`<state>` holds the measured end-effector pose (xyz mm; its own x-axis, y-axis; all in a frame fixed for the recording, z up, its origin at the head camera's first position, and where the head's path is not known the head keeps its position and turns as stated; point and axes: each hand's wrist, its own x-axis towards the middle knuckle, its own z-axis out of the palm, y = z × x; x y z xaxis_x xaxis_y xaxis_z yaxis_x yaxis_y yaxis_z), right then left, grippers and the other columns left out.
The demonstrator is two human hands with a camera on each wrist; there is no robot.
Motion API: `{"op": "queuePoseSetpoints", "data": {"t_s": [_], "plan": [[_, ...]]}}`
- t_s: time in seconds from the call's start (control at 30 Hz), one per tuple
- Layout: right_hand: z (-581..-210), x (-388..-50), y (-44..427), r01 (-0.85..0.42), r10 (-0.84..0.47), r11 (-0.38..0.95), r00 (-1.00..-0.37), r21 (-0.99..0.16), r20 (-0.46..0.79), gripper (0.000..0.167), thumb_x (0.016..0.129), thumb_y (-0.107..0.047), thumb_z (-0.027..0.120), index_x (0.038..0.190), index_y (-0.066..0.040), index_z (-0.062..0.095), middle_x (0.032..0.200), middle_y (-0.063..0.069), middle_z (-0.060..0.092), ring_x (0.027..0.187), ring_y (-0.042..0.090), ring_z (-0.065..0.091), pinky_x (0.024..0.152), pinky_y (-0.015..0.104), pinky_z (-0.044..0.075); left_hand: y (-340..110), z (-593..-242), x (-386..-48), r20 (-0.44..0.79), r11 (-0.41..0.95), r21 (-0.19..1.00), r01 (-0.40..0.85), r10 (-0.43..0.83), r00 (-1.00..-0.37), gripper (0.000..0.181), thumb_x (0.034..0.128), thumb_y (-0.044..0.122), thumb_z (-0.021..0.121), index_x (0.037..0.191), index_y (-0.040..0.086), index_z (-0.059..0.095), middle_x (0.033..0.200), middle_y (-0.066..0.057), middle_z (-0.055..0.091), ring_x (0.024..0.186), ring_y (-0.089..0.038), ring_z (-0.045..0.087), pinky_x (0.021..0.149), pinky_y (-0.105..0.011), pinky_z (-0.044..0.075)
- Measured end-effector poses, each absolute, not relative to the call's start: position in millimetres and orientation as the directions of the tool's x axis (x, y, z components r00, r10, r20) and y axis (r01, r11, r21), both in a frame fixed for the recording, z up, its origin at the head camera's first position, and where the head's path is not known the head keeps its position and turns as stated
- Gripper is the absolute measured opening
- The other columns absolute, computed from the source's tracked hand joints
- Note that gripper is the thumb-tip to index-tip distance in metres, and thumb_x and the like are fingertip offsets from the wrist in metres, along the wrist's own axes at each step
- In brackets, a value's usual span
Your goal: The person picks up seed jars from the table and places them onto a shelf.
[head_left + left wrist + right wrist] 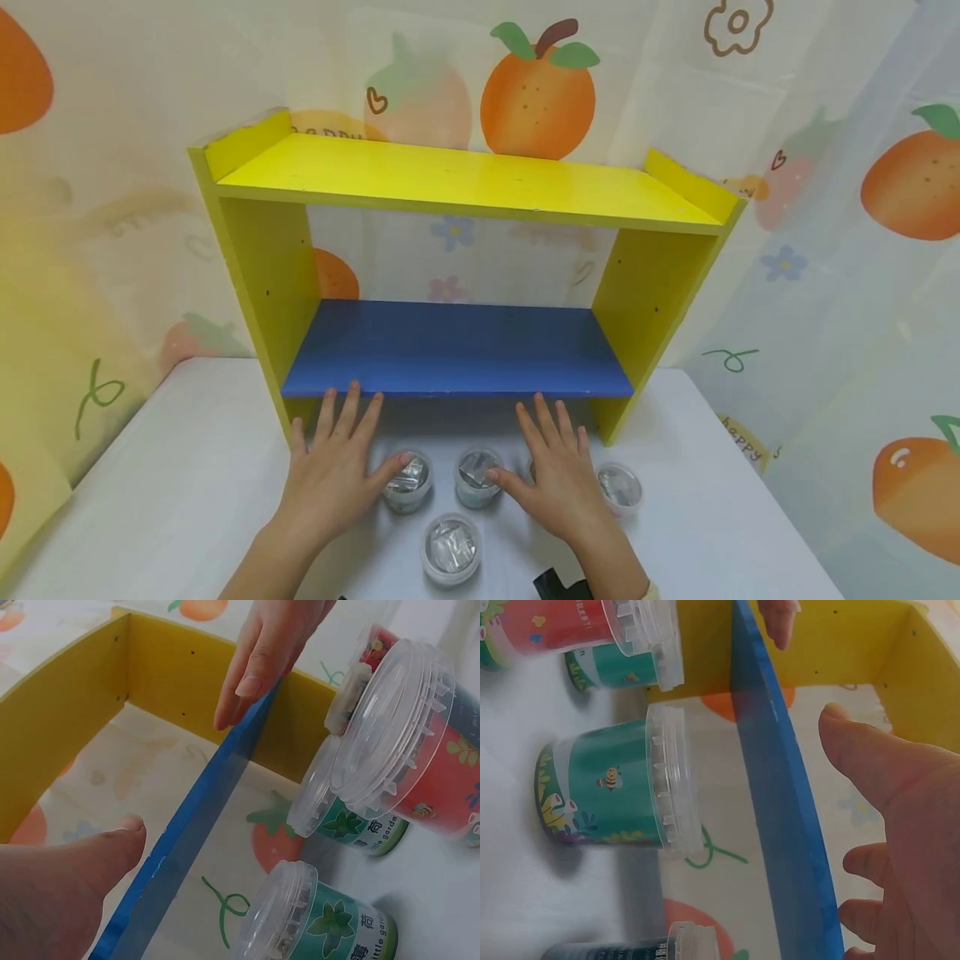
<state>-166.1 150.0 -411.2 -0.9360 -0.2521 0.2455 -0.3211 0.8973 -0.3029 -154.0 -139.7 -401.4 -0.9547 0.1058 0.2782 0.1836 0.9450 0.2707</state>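
Both hands are held out flat with fingers spread and nothing in them. My left hand point(333, 471) is near the left front edge of the blue shelf board point(457, 350), my right hand point(558, 483) near its right part. Whether the fingertips touch the board I cannot tell. Below and between the hands are several clear-lidded plastic tubs: a left tub point(408, 492), a middle tub point(477, 492), a front tub point(451, 550) and a right tub point(620, 487). Another is mostly hidden behind my right hand. In the wrist views, a green-labelled tub point(604, 787) and a red-labelled tub point(442, 776) show.
The blue board belongs to a yellow shelf unit point(465, 175) standing on the white table point(720, 500). Behind it hangs a fruit-printed cloth point(840, 317). A black object point(562, 587) lies at the bottom edge, partly covered by my right forearm.
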Motion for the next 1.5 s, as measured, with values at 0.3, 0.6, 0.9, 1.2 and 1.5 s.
{"op": "queuePoseSetpoints", "data": {"t_s": [0.3,0.6,0.9,1.2,1.5], "plan": [[-408.2,-167.6,149.1,-0.329,-0.261,0.884,-0.937,-0.333,0.233,0.091,0.086,-0.067,0.058,0.157,-0.021,0.026,0.165,0.006,0.012,0.152,0.036,0.007,0.115,0.068,0.011,-145.8,-402.6,-155.1,0.289,0.933,0.302,0.197,0.107,-0.951,0.089,0.0879,0.071,0.052,0.155,0.016,0.03,0.163,-0.016,0.016,0.149,-0.043,0.01,0.108,-0.077,0.007],[-409.5,-167.6,152.7,-0.336,-0.259,0.88,-0.932,-0.336,0.254,0.089,0.086,-0.064,0.061,0.155,-0.018,0.03,0.164,0.008,0.016,0.151,0.038,0.012,0.114,0.068,0.016,-149.5,-396.0,-155.3,0.323,0.91,0.339,0.237,0.124,-0.938,0.084,0.0906,0.065,0.054,0.153,0.013,0.034,0.162,-0.018,0.021,0.147,-0.045,0.018,0.109,-0.073,0.016],[-407.9,-165.0,155.9,-0.356,-0.257,0.852,-0.923,-0.384,0.286,0.088,0.086,-0.06,0.064,0.155,-0.016,0.032,0.163,0.01,0.018,0.15,0.041,0.015,0.113,0.069,0.018,-159.7,-381.8,-153.8,0.384,0.836,0.482,0.261,0.066,-0.921,0.076,0.0926,0.058,0.057,0.151,0.012,0.039,0.158,-0.017,0.031,0.143,-0.043,0.031,0.106,-0.067,0.032],[-405.5,-168.2,158.8,-0.361,-0.254,0.794,-0.928,-0.489,0.273,0.089,0.088,-0.059,0.063,0.156,-0.014,0.028,0.164,0.009,0.015,0.151,0.039,0.01,0.114,0.066,0.019,-181.7,-376.6,-156.9,0.592,0.752,0.578,0.318,-0.118,-0.797,0.057,0.0898,0.033,0.071,0.14,0.014,0.054,0.143,-0.012,0.054,0.131,-0.04,0.049,0.099,-0.06,0.042],[-410.2,-164.0,180.2,-0.318,-0.199,0.75,-0.945,-0.58,0.261,0.09,0.088,-0.053,0.066,0.155,-0.009,0.027,0.163,0.011,0.021,0.15,0.038,0.015,0.116,0.062,0.021,-202.7,-374.7,-167.3,0.75,0.671,0.612,0.42,-0.323,-0.577,0.047,0.0773,0.002,0.079,0.122,-0.001,0.064,0.119,-0.017,0.065,0.113,-0.005,0.057,0.095,-0.002,0.036]]}}
